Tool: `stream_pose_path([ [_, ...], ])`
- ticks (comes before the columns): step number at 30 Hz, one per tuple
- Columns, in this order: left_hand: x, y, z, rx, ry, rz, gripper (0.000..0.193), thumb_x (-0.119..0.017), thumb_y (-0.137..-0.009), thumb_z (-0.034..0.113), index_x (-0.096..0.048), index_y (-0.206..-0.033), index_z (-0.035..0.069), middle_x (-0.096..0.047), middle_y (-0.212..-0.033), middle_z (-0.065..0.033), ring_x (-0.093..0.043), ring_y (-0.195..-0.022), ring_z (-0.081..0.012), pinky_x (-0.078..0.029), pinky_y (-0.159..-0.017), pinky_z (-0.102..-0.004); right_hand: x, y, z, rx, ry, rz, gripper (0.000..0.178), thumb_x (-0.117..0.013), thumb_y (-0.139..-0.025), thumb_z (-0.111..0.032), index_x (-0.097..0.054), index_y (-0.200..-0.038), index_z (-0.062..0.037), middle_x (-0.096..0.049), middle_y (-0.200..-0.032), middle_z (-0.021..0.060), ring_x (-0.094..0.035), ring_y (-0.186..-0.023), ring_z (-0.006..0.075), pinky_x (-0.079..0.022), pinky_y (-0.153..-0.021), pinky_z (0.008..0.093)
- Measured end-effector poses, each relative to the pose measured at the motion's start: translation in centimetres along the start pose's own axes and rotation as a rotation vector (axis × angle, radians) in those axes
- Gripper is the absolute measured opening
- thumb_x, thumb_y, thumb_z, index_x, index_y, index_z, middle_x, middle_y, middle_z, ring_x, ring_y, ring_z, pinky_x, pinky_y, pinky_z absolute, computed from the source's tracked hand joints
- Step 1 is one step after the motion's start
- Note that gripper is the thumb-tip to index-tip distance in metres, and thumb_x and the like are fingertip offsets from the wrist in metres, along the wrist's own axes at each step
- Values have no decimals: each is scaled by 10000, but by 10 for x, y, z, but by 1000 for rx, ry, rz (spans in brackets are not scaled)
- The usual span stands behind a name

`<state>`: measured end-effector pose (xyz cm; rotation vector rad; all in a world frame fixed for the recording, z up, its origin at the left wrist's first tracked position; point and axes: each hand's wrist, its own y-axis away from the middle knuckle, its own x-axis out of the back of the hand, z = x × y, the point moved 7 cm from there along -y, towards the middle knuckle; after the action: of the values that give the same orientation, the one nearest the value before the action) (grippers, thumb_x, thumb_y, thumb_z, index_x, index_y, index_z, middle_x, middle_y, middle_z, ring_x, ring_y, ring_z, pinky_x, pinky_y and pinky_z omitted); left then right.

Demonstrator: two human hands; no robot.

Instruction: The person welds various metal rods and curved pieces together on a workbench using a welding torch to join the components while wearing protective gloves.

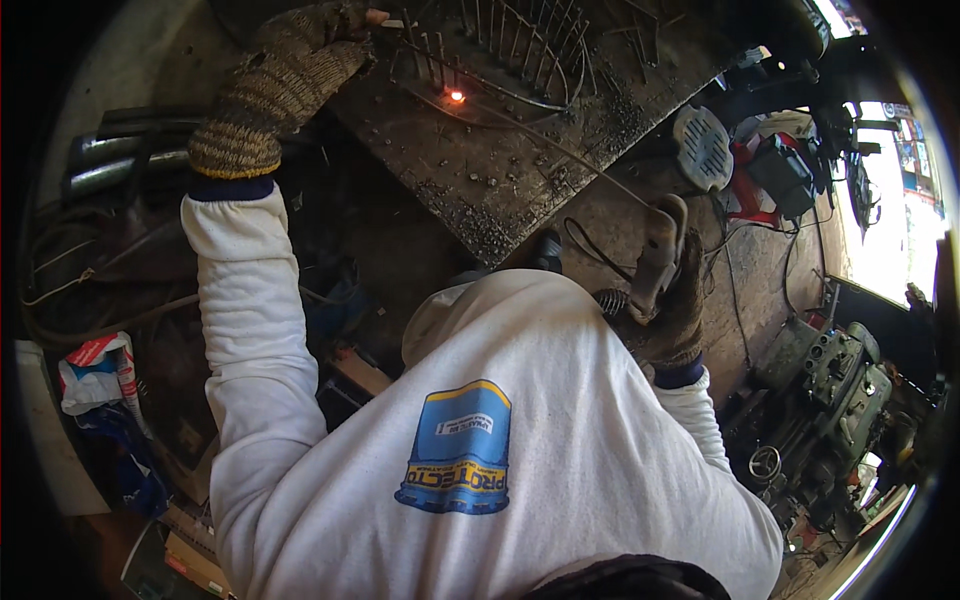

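My right hand (678,322), in a brown knit glove, is closed around a welding electrode holder (657,262). A long thin welding rod (575,155) runs from the holder's jaws up and left across the metal table (520,190). Near the rod's far end a spot glows orange (457,97) on a metal frame (540,103) of curved bar with several thin upright rods. My left hand (330,30), in a striped knit glove with one bare fingertip, is closed at the frame's left end, beside a small pale piece (394,24). What its fingers grip is hidden.
Dark grit and metal bits lie along the table's near corner. To the right are a slotted round seat (703,149), a dark box (782,180), trailing cables and a greenish machine (835,375). Dark pipes (105,165) and a plastic bag (98,375) are on the left.
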<state>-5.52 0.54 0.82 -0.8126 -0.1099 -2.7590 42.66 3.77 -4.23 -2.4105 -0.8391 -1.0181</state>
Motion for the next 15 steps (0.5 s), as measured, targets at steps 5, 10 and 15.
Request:
stream_pose_path([
  [5, 1, 21, -9, -181, -207, 117, 383, -657, -959, 43, -683, -1332, 122, -702, -1074, -25, -606, -941, -92, -515, -849, -272, 13, -3, 1, -121, -304, 155, 1253, -969, -628, -370, -229, -1576, -18, -612, -1316, 182, -654, -1165, 304, -530, -992, 434],
  [10, -15, 52, 2, -184, -142, 215, 149, -730, -913, 53, -692, -1047, 106, -740, -1090, -55, -682, -939, -155, -556, -816, -312, 28, 0, 5, -105, -283, 336, 1102, -895, -706, -576, -362, -1501, -32, -632, -1234, 146, -660, -1092, 257, -558, -935, 428],
  [15, -73, 108, 1, 56, 267, 206, 254, -714, -974, 144, -691, -1204, 39, -752, -1090, -38, -694, -857, -123, -559, -762, -261, 38, -7, 5, -127, -272, 374, 1028, -867, -739, -585, -389, -1460, -29, -644, -1204, 134, -667, -1061, 246, -567, -910, 422],
])
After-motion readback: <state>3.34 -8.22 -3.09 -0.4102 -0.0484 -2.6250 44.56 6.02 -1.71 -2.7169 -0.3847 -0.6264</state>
